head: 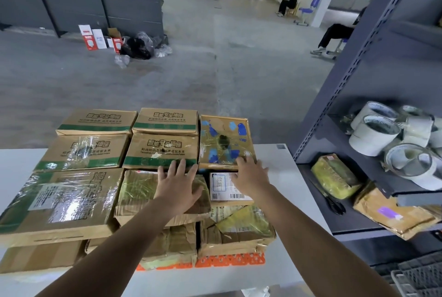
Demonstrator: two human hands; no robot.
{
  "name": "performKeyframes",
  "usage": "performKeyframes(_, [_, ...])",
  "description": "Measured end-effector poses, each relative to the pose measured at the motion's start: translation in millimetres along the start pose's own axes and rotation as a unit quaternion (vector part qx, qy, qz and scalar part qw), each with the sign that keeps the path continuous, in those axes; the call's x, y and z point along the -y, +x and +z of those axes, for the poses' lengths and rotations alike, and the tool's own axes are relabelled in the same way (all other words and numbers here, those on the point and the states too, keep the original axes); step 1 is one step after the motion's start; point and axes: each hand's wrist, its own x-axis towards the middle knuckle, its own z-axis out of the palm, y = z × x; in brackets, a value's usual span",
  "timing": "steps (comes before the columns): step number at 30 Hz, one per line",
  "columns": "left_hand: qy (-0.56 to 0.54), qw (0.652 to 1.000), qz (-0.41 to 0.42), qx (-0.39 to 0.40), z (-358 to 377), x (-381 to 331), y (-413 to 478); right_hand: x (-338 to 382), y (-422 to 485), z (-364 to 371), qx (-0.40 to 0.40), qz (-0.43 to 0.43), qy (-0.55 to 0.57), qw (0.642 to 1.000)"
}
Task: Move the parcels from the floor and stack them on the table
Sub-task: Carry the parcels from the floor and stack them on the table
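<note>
Several cardboard parcels are stacked on the white table (282,177). My left hand (178,185) lies flat with fingers spread on a taped brown parcel (136,191) in the middle of the stack. My right hand (250,172) is open, its fingertips touching the near edge of a square parcel with blue tape patches (223,138). Just below that hand sits a small parcel with a white shipping label (221,187). A large flat box with shiny tape (59,201) lies at the left. Neither hand grips anything.
A grey metal shelf (354,76) stands at the right, holding rolls of tape (373,132), a yellow-wrapped packet (334,177), scissors (334,203) and envelopes. Beyond the table, the concrete floor has red-and-white boxes (91,37) and bags. Several people sit or stand far back.
</note>
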Motion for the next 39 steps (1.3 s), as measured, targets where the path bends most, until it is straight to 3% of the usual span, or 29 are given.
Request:
performKeyframes(14, [-0.122, 0.989, -0.019, -0.077, -24.6, 29.5, 3.3, 40.8, 37.0, -14.8, -0.077, -0.141, 0.021, 0.987])
performKeyframes(26, [-0.173, 0.980, 0.037, -0.087, -40.7, 97.2, 104.2, 116.3, 145.5, -57.0, -0.079, -0.105, 0.039, 0.991])
performKeyframes(32, [-0.087, 0.990, 0.088, -0.075, -28.0, 118.2, 133.1, 133.7, 193.6, -73.6, -0.030, -0.073, 0.075, 0.994])
performKeyframes(39, [-0.057, 0.988, 0.095, -0.112, -20.4, 117.8, 127.9, 145.6, 243.0, -61.8, 0.114, -0.079, 0.115, 0.984])
